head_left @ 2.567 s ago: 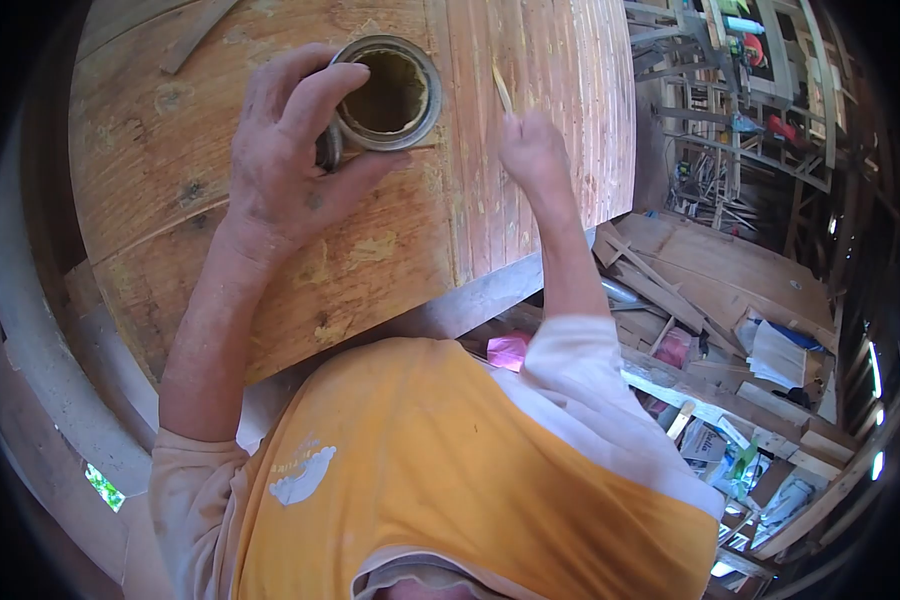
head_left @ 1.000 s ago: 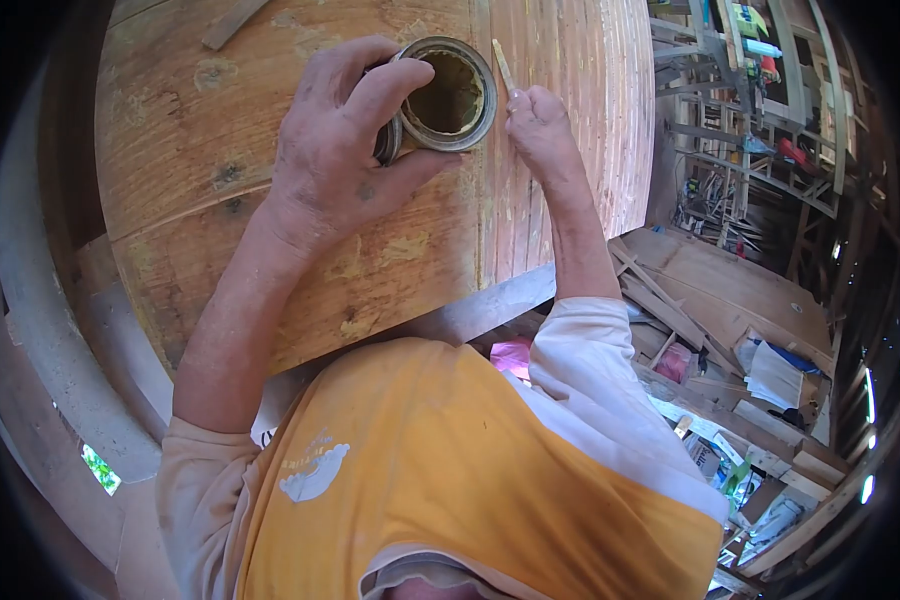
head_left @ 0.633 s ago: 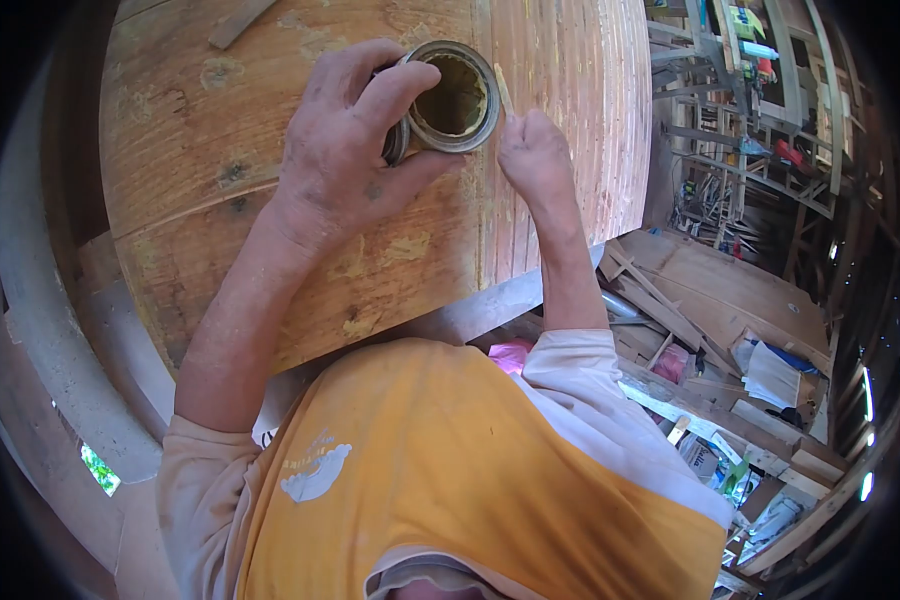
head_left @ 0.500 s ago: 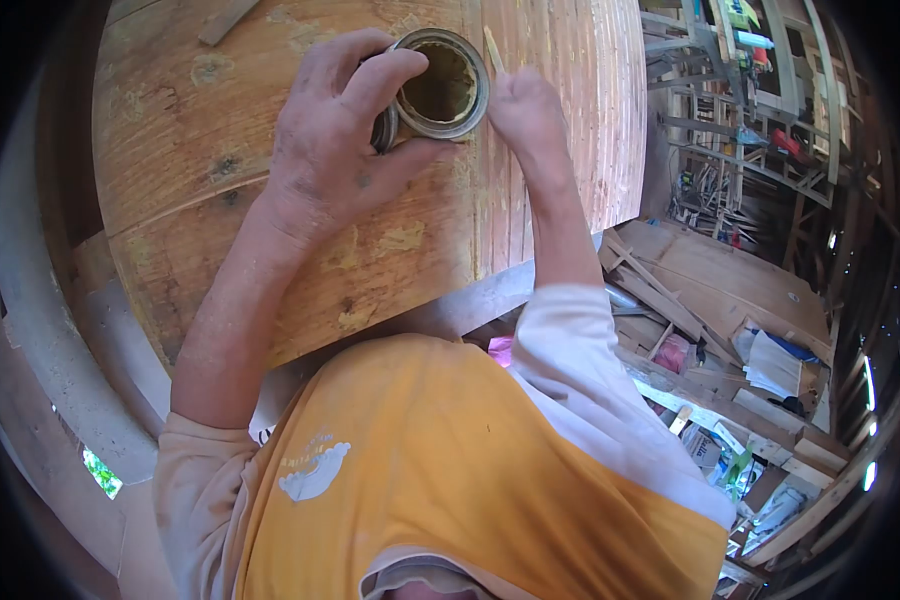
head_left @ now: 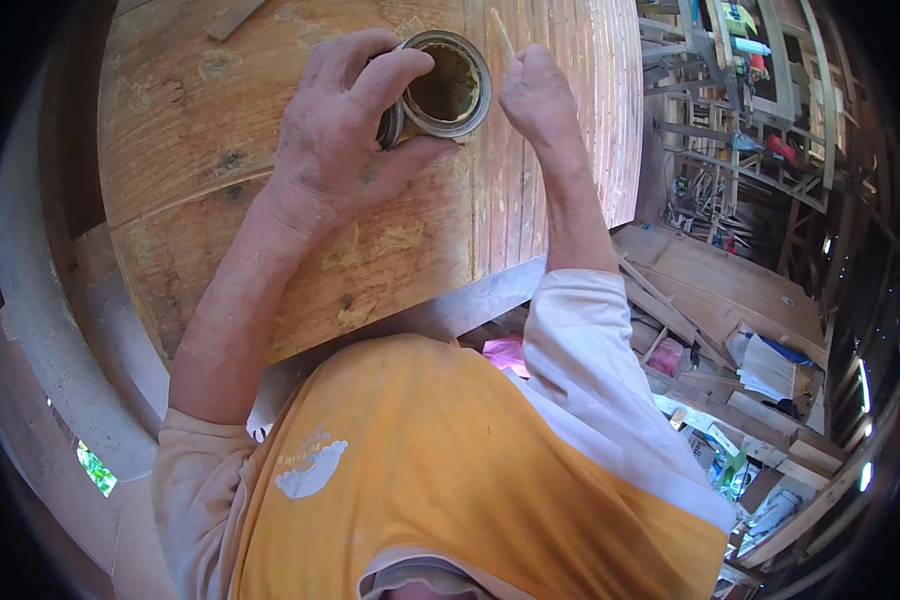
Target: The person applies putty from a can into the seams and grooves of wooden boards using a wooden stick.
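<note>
My left hand [head_left: 345, 125] is wrapped round an open metal can [head_left: 481, 95], with the thumb below and the fingers above. Yellowish paste coats the can's inner wall. Between my palm and the can shows a round metal rim, perhaps a lid, mostly hidden. My right hand [head_left: 540, 100] is closed on a thin, pale stick [head_left: 503, 35] smeared with yellow, just right of the can. Both hands are over a wooden panel [head_left: 390, 260] with yellowish patches on its surface and grooved strips along its right side.
A small wood strip [head_left: 234, 18] lies at the panel's far left. To the right are a plywood sheet [head_left: 730, 275], loose wood offcuts [head_left: 660, 300], a white cloth or paper [head_left: 767, 368] and cluttered shelving [head_left: 750, 140]. A curved grey piece [head_left: 55, 330] stands at left.
My right hand has moved slightly right and away from the can with the stick, which now leans more. My left hand and the can have barely shifted.
</note>
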Available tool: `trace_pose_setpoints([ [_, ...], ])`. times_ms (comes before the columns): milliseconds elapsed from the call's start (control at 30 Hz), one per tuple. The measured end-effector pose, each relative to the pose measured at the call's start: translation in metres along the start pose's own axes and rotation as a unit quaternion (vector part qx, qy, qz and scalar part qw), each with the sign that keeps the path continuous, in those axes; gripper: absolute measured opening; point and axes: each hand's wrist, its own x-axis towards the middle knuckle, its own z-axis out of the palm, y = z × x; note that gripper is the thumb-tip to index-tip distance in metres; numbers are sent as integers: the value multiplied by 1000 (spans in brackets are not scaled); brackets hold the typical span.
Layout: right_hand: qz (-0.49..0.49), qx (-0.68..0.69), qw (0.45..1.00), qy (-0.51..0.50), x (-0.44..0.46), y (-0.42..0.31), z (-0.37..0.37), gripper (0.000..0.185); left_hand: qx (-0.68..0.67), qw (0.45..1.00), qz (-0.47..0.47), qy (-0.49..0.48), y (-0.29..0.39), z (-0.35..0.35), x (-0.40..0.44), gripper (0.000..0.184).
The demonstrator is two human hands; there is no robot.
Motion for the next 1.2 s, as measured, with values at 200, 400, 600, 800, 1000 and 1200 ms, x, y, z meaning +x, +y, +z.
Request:
trace_pose_setpoints([
  [200, -42, -91, 993, -55, -2, 10, -10, 27, 1, 1000, -5, -4, -1, -1, 0, 75],
  [400, -13, -168, 976, -139, -19, -18, -26, 29, -13, 1000, -15, -8, 0, 0, 0, 76],
  [600, 34, -137, 975, -170, -16, -35, -27, 35, -46, 999, 4, 19, -1, 3, 3, 85],
  [800, 70, 56, 976, -200, 12, 15, -46, 28, 1, 996, 85, -18, 4, -9, 15, 83],
  [1000, -103, 170, 969, -147, -82, 13, -137, 15, 0, 999, 18, -40, 9, 7, -1, 83],
  [1200, -230, -63, 958, -160, -112, -32, -140, 11, 83, 988, 104, -77, 33, 19, -11, 72],
])
